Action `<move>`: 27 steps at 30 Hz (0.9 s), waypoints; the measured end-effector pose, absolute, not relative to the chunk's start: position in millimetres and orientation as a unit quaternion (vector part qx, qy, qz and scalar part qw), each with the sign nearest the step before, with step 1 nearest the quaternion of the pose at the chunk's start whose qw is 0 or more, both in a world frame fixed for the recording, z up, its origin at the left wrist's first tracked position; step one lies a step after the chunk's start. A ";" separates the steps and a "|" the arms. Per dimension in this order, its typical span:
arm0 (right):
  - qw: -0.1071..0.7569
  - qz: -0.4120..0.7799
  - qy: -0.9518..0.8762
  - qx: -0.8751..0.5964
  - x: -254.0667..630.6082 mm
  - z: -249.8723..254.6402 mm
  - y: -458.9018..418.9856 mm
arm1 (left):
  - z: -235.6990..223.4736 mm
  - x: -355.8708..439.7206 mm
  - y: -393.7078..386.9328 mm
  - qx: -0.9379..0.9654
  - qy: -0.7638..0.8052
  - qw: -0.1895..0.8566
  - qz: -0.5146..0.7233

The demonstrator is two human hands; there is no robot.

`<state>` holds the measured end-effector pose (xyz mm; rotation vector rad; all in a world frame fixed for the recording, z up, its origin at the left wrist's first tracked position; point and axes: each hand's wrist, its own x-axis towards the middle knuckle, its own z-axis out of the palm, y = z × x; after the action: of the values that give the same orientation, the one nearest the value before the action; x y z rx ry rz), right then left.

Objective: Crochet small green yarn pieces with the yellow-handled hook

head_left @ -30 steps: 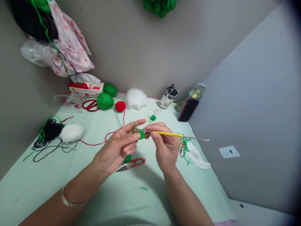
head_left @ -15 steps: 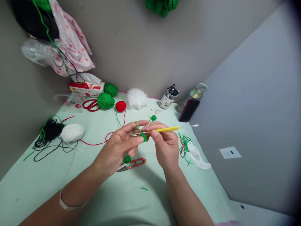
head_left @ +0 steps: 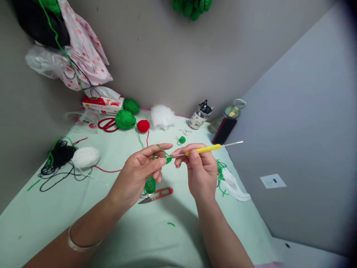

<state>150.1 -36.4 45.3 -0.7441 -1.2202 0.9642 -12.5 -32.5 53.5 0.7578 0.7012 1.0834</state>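
Observation:
My left hand [head_left: 141,172] pinches a small green crochet piece [head_left: 169,160] between thumb and fingers, with green yarn looped over its raised index finger. My right hand [head_left: 201,169] grips a crochet hook [head_left: 206,149] by its yellow handle. The hook's thin metal shaft reaches left to the green piece; whether its tip is inside a stitch is too small to tell. Below my left hand lies a small green yarn ball [head_left: 150,185], partly covered by the fingers. Orange-handled thread snips [head_left: 157,195] rest just beneath it on the table.
Green yarn balls [head_left: 125,119], a red yarn ball [head_left: 143,126], white stuffing [head_left: 162,117] and red scissors [head_left: 107,125] lie at the back. A pen cup [head_left: 200,117] and a phone [head_left: 224,130] stand back right. White yarn [head_left: 86,157] and black yarn [head_left: 61,153] sit left; green scraps [head_left: 221,169] lie right.
My right hand and the hook have moved right, away from my left hand, showing more of the shaft. My left hand has shifted slightly left, and more of the small green ball shows.

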 end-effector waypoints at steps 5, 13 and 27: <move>0.617 0.231 -0.663 -0.356 150.8 47.5 -45.0 | 48.3 -11.1 -33.3 0.379 0.348 0.684 0.517; 0.524 -0.080 -0.792 -0.303 148.9 35.4 -47.0 | 40.9 -4.6 -38.7 0.380 0.363 0.631 0.570; 0.592 0.076 -0.743 -0.303 149.2 40.6 -42.9 | 39.2 -8.9 -37.1 0.422 0.377 0.608 0.556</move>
<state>149.2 -42.9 40.6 -0.7051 -1.7279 0.1760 -8.9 -37.1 39.2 0.9757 0.8713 1.2845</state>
